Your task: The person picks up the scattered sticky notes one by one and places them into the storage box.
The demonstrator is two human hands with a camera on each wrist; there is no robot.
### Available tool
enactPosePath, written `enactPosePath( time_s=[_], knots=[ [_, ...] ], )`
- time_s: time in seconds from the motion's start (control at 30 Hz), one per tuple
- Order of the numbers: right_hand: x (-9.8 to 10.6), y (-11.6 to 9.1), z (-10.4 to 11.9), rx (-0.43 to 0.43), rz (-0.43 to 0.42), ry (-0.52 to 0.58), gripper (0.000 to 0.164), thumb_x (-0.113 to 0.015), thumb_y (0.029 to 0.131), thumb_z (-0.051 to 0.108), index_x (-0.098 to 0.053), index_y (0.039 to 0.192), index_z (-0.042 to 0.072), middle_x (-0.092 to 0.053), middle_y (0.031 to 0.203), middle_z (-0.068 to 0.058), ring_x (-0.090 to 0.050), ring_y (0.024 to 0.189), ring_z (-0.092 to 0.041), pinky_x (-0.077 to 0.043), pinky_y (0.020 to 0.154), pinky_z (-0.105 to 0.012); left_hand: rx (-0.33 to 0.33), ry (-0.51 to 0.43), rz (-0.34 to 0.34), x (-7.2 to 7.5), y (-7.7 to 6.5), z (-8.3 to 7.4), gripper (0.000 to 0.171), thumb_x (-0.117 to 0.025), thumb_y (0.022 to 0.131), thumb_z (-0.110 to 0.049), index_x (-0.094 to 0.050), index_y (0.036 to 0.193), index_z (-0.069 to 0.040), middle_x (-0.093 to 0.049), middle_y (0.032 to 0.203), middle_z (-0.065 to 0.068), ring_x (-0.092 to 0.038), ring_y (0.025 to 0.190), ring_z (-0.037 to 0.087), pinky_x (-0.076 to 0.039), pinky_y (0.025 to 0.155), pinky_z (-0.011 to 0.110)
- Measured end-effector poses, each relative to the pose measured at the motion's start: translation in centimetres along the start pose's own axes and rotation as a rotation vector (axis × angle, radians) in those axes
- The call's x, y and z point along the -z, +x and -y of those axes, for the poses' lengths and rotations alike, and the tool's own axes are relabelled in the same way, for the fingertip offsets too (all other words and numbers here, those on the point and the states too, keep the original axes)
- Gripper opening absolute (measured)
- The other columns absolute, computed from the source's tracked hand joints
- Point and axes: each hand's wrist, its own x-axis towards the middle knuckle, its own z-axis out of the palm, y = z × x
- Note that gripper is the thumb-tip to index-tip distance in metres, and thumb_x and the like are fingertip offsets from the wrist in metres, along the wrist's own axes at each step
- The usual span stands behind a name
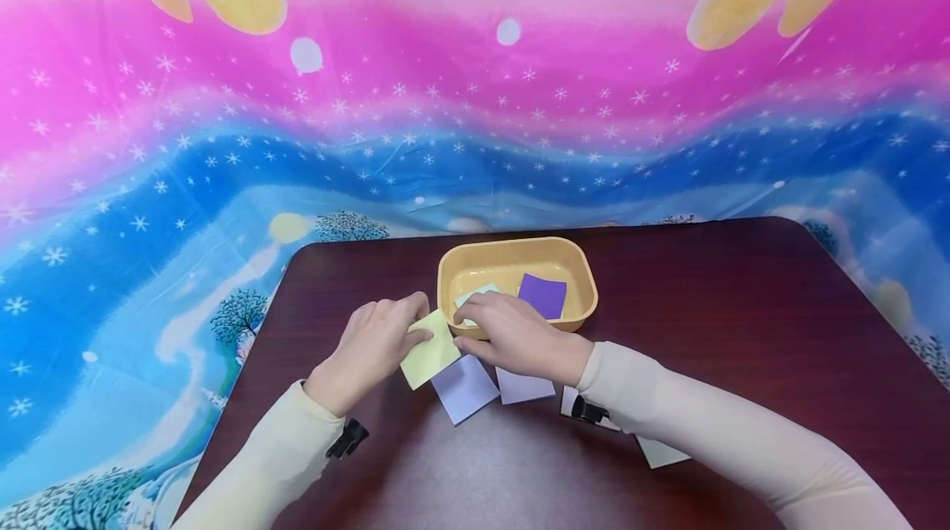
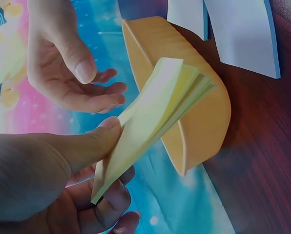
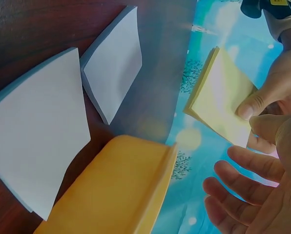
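My left hand [image 1: 378, 344] pinches a yellow sticky note pad [image 1: 432, 360] between thumb and fingers, just left of the tan plastic box [image 1: 517, 246]. In the left wrist view the pad's [image 2: 143, 114] sheets fan apart at the free end. My right hand [image 1: 512, 336] hovers at the box's near rim, fingers loosely bent and holding nothing; the right wrist view shows its fingers [image 3: 250, 195] beside the yellow pad. Inside the box lie a purple pad [image 1: 543, 297] and a pale green one [image 1: 486, 290], partly covered by the right hand.
Two lavender note pads [image 1: 465, 390] lie on the dark wooden table [image 1: 356, 480] in front of the box. Further right, two pale pads [image 1: 660, 452] are partly hidden under the right forearm. A printed cloth [image 1: 482, 143] hangs behind the table.
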Motion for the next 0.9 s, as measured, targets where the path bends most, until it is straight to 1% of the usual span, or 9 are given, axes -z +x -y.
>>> enactPosePath(
  time_s=[0.2, 0.4, 0.63, 0.9],
  knots=[
    [0.3, 0.0, -0.4, -0.031, -0.007, -0.004, 0.027, -0.07, 0.095, 0.033, -0.073, 0.113, 0.013, -0.072, 0.107, 0.001, -0.067, 0.097, -0.015, -0.055, 0.079, -0.034, -0.015, -0.024, -0.031, 0.1, 0.4, -0.1, 0.026, -0.085, 0.081, -0.021, -0.059, 0.084, -0.018, -0.056, 0.06, -0.007, -0.047, 0.053, 0.01, -0.035, 0.05, 0.029],
    [0.8, 0.0, -0.7, -0.052, -0.012, -0.011, 0.027, -0.07, 0.095, 0.034, -0.073, 0.113, 0.014, -0.072, 0.108, 0.0, -0.067, 0.099, -0.016, -0.056, 0.081, -0.035, -0.013, -0.024, -0.016, 0.4, 1.0, -0.4, 0.025, -0.084, 0.082, -0.023, -0.059, 0.084, -0.018, -0.055, 0.059, -0.008, -0.046, 0.054, 0.012, -0.034, 0.051, 0.029],
    [1.2, 0.1, -1.2, -0.073, -0.015, -0.004, 0.029, -0.07, 0.095, 0.033, -0.072, 0.114, 0.011, -0.072, 0.111, -0.003, -0.067, 0.101, -0.017, -0.056, 0.083, -0.037, 0.011, -0.041, 0.007, 0.8, 1.8, -0.8, 0.022, -0.081, 0.086, -0.023, -0.061, 0.089, -0.017, -0.054, 0.061, -0.007, -0.045, 0.056, 0.013, -0.034, 0.051, 0.029],
    [1.7, 0.0, -1.7, -0.1, -0.02, -0.006, 0.03, -0.071, 0.095, 0.034, -0.071, 0.115, 0.011, -0.073, 0.114, -0.003, -0.069, 0.103, -0.019, -0.055, 0.088, -0.039, 0.003, -0.04, -0.02, 0.8, 2.5, -1.0, 0.022, -0.082, 0.086, -0.024, -0.061, 0.09, -0.017, -0.061, 0.065, -0.005, -0.05, 0.056, 0.012, -0.037, 0.051, 0.029]
  ],
)
